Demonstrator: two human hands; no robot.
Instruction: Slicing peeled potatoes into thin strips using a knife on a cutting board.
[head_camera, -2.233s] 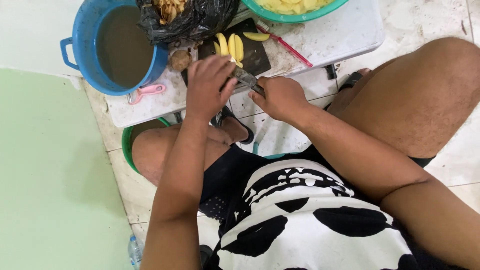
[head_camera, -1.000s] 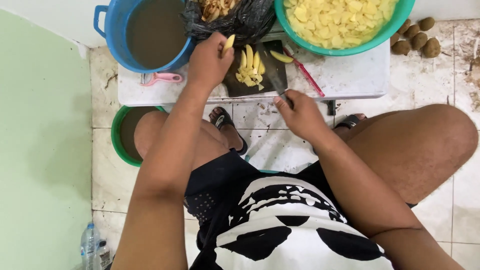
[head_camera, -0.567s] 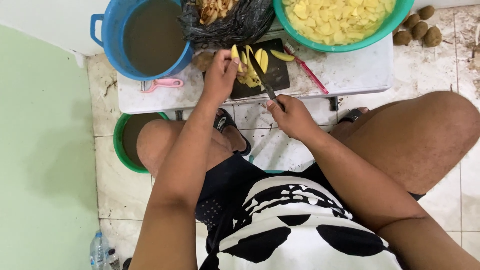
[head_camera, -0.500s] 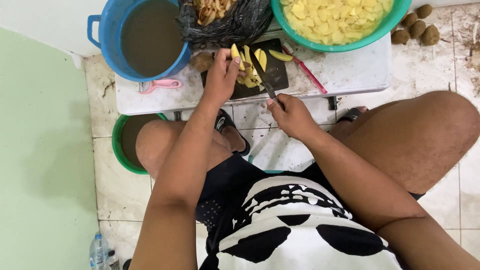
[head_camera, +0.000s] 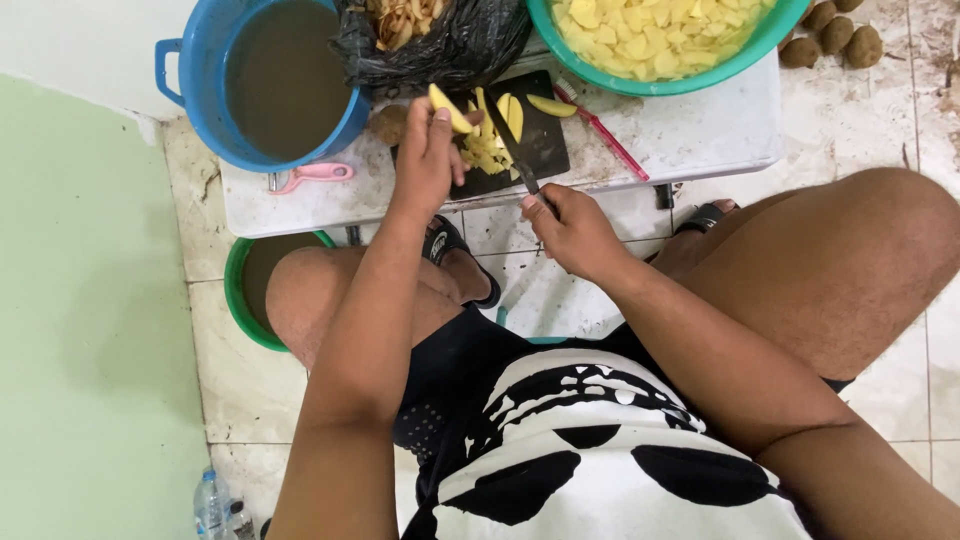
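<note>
While both hands work over the black cutting board (head_camera: 515, 140), each is closed on sth. Left hand (head_camera: 425, 160): fingers curled, thumb & fingertips pinched on a yellow potato slice (head_camera: 449, 108), lifted off the board at its left edge, tilted. Right hand (head_camera: 570, 230): fist wrapped round the handle of a knife (head_camera: 508, 140); the hand sits off the tabletop's (head_camera: 690, 135) near edge, above the floor tiles, w/ the blade reaching diagonally up-left across the board. Blade tip lies amid the cut potato pieces (head_camera: 482, 155) piled on the board's left half; can't tell if the edge touches them. Hands are apart, board corner between them.

More slices on the board: two long ones upright near the top (head_camera: 510, 115), one lying at the top right corner (head_camera: 550, 105). Unpeeled brown potato (head_camera: 388, 124) just left of the board, partly behind the left hand. Pink-handled brush (head_camera: 600, 130) lies diagonally, right of the board.

Behind the board: black bag w/ peels (head_camera: 440, 40), blue pot of murky water (head_camera: 265, 80) to its left, green basin of cut potato (head_camera: 660, 40) to the right. Pink peeler (head_camera: 312, 175) on the tabletop below the pot. Green bucket (head_camera: 245, 300) on the floor under the tabletop, by the left knee. Brown potatoes on the floor (head_camera: 835, 35), top right. Plastic bottle (head_camera: 212, 500) bottom left.
</note>
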